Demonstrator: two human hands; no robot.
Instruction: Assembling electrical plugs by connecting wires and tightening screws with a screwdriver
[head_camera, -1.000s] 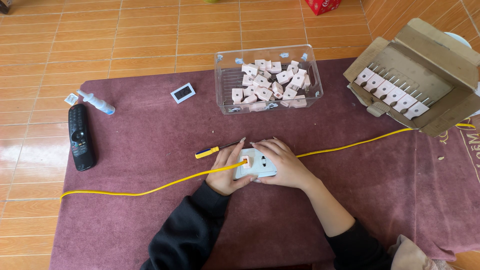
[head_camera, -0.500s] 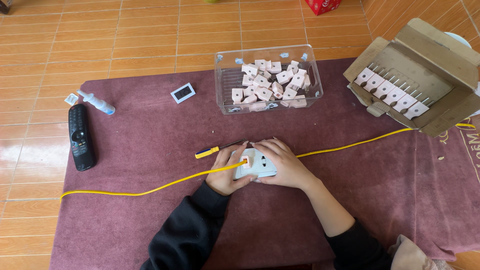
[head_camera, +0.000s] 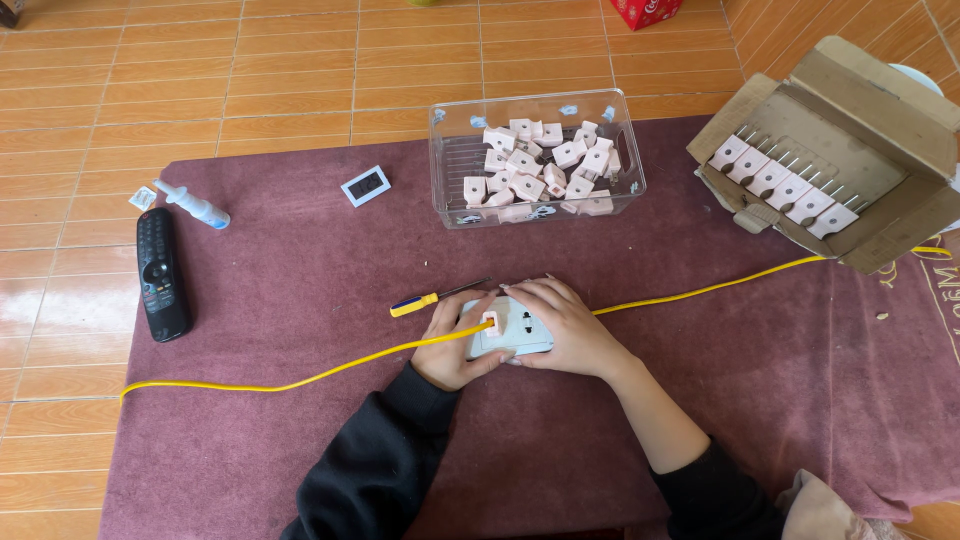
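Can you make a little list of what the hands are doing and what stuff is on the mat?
left hand: presses a pink plug at the socket plate
right hand: rests on the plate
cable: yellow, across the mat
clear bin: pink plugs
cardboard box: row of plugs
nearby: screwdriver, remote

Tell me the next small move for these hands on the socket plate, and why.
Probably press the pink plug fully home with the left hand while the right hand steadies the white socket plate. The plug on the yellow cable sits at the plate's face under the left thumb; whether it is seated cannot be told.
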